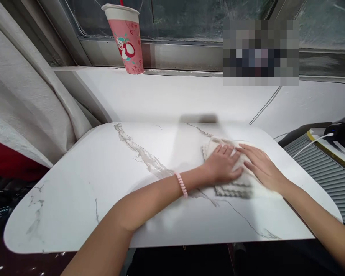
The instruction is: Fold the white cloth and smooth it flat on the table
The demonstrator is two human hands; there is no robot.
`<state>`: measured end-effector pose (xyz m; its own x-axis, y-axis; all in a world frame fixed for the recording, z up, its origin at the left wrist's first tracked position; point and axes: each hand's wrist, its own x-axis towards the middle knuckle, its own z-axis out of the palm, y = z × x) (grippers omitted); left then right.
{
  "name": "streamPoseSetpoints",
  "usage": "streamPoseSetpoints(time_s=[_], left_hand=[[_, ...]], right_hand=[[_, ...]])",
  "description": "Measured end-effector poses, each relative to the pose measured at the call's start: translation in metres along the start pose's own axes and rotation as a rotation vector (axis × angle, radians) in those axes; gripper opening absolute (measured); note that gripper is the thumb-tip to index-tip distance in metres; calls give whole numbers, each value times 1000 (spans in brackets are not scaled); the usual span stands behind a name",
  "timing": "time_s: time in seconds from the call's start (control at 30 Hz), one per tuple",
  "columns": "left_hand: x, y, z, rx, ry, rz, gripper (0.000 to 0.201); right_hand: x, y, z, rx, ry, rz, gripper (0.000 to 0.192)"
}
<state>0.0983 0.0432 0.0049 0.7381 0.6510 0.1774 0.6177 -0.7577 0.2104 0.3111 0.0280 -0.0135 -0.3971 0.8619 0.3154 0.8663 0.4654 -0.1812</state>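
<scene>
Both hands lie flat on a pale cloth [232, 172] that rests on the right half of the white marble-patterned table [103, 184]. The left hand [222, 165] is open, palm down, its fingers stretched loosely together across the middle of the cloth, with a pink coiled band [181, 185] on the wrist. The right hand [261, 166] is likewise open and pressed down, fingers extended toward the left so that their tips meet the knuckles of the other hand. Neither hand pinches or grips; they press the fabric against the tabletop. The cloth looks folded or bunched, its grey-edged border showing just below the left hand, though the picture is blurred there and the weave is hard to read.

On the window ledge [166, 90] behind the table, well apart from the hands, stands a pink paper cup [125, 38] with a white lid and a cartoon snowman-like figure printed on its side; what it contains cannot be seen, and no lettering is legible. A pale curtain [25, 99] hangs at the left. At the far right a white cable [310, 142] runs to a dark device [343, 132] above a ribbed grey surface [322, 172].
</scene>
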Motion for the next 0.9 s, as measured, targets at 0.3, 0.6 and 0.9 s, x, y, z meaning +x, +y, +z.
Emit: streamPoseSetpoints(time_s=[0.3,0.6,0.9], left_hand=[[50,-70,-5,43,63,-153,57],[49,-122,-15,67,80,-206,56],[13,-114,-15,137,99,-221,57]], right_hand=[[98,34,28,17,27,-72,65],[156,15,56,-45,64,-17,50],[144,-19,49,-31,-1,5,49]])
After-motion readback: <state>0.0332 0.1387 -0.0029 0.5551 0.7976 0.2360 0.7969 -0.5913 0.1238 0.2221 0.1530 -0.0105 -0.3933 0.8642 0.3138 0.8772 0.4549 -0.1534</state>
